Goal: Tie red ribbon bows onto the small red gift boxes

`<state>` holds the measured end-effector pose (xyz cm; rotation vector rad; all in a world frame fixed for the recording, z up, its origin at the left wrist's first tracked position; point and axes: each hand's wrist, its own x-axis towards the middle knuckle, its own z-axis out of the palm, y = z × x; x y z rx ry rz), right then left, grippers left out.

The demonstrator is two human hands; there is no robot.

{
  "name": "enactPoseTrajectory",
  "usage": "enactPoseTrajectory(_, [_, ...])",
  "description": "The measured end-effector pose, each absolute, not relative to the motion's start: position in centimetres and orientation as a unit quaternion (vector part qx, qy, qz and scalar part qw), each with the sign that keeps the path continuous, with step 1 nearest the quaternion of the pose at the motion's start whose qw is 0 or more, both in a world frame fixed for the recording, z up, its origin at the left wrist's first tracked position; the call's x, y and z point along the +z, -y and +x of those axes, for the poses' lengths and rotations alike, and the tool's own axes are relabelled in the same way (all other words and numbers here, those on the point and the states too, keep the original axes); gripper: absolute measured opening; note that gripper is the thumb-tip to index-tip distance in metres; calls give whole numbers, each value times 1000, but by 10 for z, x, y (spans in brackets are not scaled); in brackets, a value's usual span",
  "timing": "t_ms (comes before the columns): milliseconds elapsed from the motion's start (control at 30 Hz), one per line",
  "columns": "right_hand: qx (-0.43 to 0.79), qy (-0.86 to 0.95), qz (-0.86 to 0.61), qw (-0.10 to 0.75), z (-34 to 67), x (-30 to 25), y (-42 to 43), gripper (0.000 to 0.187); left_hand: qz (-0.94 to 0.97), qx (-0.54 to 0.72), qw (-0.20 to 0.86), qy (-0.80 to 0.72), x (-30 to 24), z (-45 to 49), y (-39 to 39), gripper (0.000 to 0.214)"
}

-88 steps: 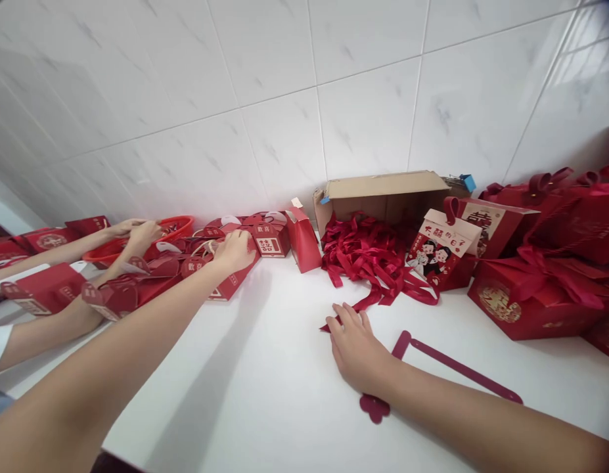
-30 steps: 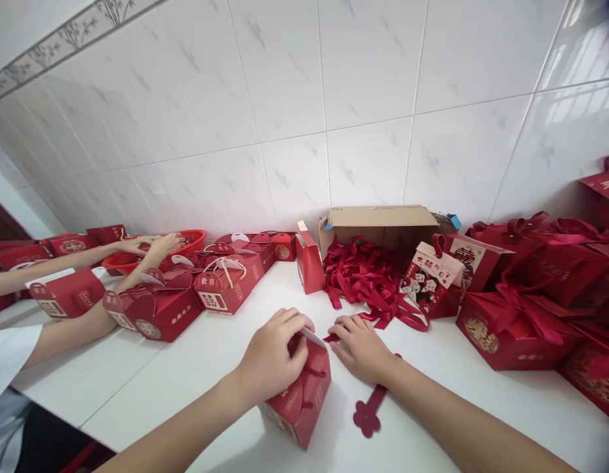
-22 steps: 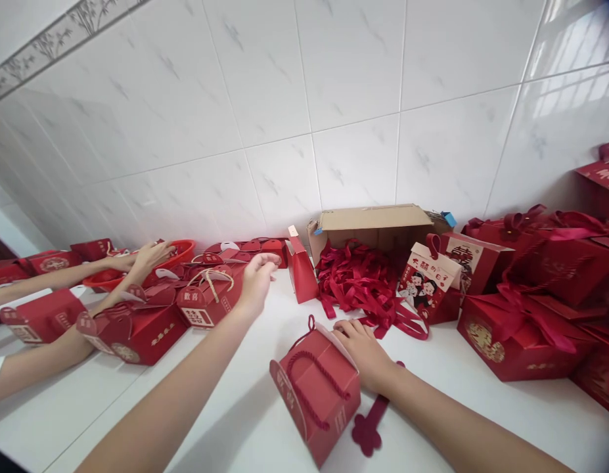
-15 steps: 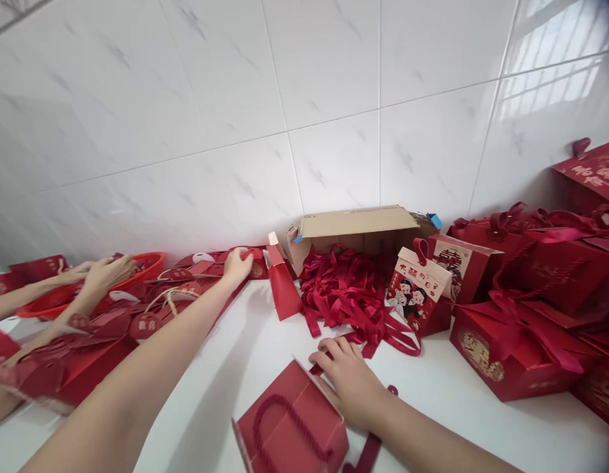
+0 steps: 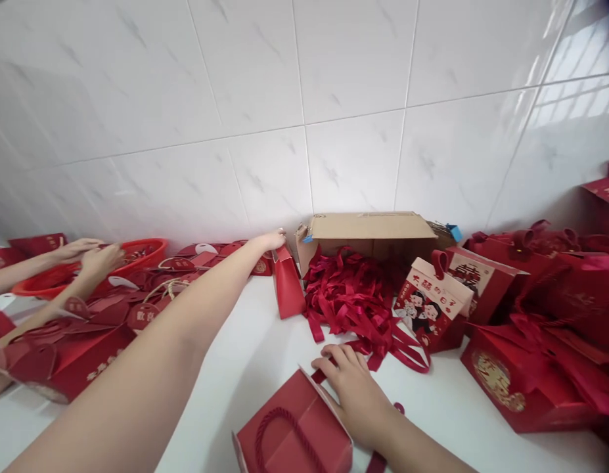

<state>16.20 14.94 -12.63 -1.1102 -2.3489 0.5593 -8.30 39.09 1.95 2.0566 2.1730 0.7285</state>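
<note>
My left hand [image 5: 271,241] reaches far forward, its fingers closed over the top of a narrow, upright red gift box [image 5: 289,289] by the wall. That box's top edge is mostly hidden under the fingers. In front of me is a red gift box [image 5: 289,427] with a twisted rope handle [image 5: 284,424]. My right hand [image 5: 351,391] curls around its right side, the thumb out of sight. A dark red strap lies under the right fingertips, and another ribbon strip [image 5: 377,462] shows beneath the wrist.
A cardboard carton [image 5: 373,226] lies tipped, spilling a heap of red ribbons [image 5: 351,295]. Finished-looking red boxes crowd the right, including one with cartoon figures [image 5: 427,309]. To the left, another person's hands [image 5: 100,263] work over a red basin [image 5: 149,246] behind several red boxes [image 5: 94,355].
My left hand has moved right, from the flat red boxes to the top of the narrow box. My right hand stays at the box with the rope handle. The view has shifted slightly.
</note>
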Motion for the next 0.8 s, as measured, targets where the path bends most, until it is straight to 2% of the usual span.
enactPoseTrajectory(167, [182,868,-396,239,165,-124,-150,30,671,189,44,-715,22,-72,-382,31])
enactPoseTrajectory(467, [183,874,-391,223,167,-123,-153,35,628,190,-19,-754,40,-70,-324,26])
enactPoseTrajectory(800, [151,881,-390,220,162,-121,-155,44,621,268,-15,-736,143,-30,-213,25])
